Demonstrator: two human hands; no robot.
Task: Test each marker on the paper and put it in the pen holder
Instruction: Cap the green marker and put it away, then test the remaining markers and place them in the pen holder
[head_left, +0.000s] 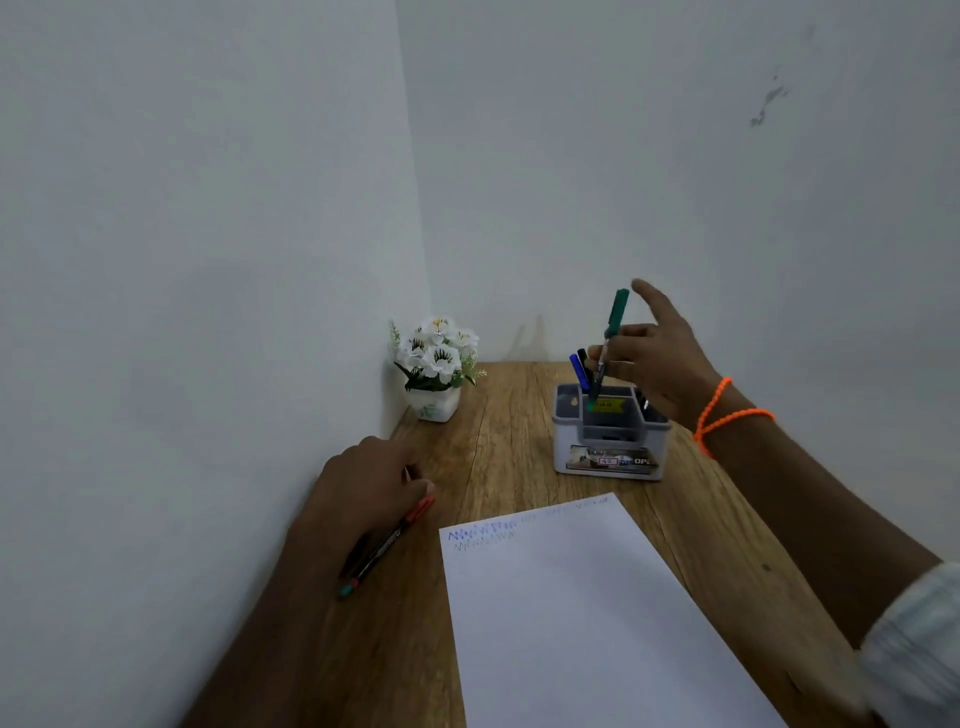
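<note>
Right hand (654, 364) pinches green marker (610, 338) over pen holder (608, 441); left hand (363, 488) grips red marker (395, 538).

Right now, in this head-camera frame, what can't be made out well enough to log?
- Marker count under the left hand: it covers the markers on the table; only ends show.
- Right hand grip on the green marker: motion blur.
- Pen holder label: too small.
- Scribbles on the paper: faint, unreadable.
- Paper's near edge: cut off by the frame's bottom.
</note>
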